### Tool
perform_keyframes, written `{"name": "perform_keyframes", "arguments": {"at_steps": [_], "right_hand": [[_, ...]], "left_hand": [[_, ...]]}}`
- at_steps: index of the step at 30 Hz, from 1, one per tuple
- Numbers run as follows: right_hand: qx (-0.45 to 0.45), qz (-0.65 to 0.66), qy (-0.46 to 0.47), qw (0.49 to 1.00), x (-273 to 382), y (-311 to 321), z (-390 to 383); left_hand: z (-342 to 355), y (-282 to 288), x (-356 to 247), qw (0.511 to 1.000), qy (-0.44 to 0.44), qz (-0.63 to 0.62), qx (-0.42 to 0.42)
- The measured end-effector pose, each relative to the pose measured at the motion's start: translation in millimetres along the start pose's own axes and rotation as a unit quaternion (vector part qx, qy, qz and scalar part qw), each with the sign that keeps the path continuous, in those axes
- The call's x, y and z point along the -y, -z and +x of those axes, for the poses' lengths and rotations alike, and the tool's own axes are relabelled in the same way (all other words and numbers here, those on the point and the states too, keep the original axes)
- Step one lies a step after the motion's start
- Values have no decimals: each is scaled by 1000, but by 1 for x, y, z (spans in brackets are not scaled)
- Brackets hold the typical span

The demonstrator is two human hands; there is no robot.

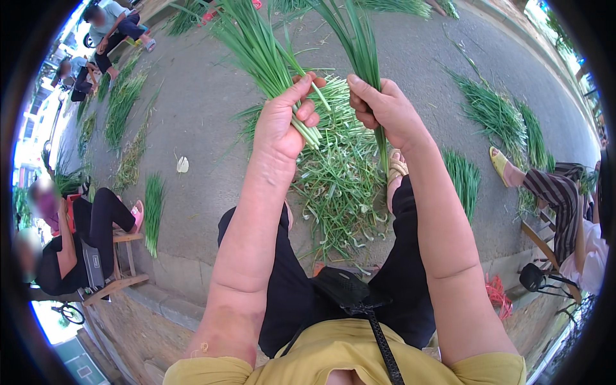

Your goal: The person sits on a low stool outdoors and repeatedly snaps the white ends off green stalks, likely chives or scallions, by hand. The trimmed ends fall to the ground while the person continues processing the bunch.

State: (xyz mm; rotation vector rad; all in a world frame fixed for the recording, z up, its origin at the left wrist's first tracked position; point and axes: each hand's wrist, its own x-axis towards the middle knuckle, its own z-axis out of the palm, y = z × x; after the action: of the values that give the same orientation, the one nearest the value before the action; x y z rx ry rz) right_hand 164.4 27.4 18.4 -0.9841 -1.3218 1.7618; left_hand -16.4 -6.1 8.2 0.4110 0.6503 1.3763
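Observation:
My left hand [289, 115] is closed round a bunch of garlic chives [256, 54], whose pale stem ends stick out below the palm. One stalk stands apart from that bunch near my thumb and fingertips. My right hand [385, 112] is closed on a second bunch of chives [359, 48], with the leaves pointing up and away and a thin end hanging below the fist. Beneath both hands lies a loose pile of chive trimmings [340, 186], green and whitish, on the ground between my feet.
Chive bundles lie on the grey pavement at left [154, 212] and right [491, 109]. Seated people are on both sides, one on a wooden stool [119, 282]. Red plastic string [497, 296] lies by my right arm. A black bag [340, 289] rests at my lap.

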Motion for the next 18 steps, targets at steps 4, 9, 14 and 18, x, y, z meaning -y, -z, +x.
{"name": "perform_keyframes", "arguments": {"at_steps": [4, 9, 14, 18], "right_hand": [[-51, -107, 43, 992, 7, -18, -7], [-41, -132, 44, 989, 4, -19, -3], [-23, -142, 81, 986, -4, -18, -1], [23, -47, 38, 998, -3, -15, -4]], "left_hand": [[0, -1, 2, 1000, -5, -9, -2], [0, -1, 4, 1000, 2, -22, 16], [2, 1, -1, 999, -22, 43, 4], [1, 0, -2, 998, -45, 51, 2]]}}
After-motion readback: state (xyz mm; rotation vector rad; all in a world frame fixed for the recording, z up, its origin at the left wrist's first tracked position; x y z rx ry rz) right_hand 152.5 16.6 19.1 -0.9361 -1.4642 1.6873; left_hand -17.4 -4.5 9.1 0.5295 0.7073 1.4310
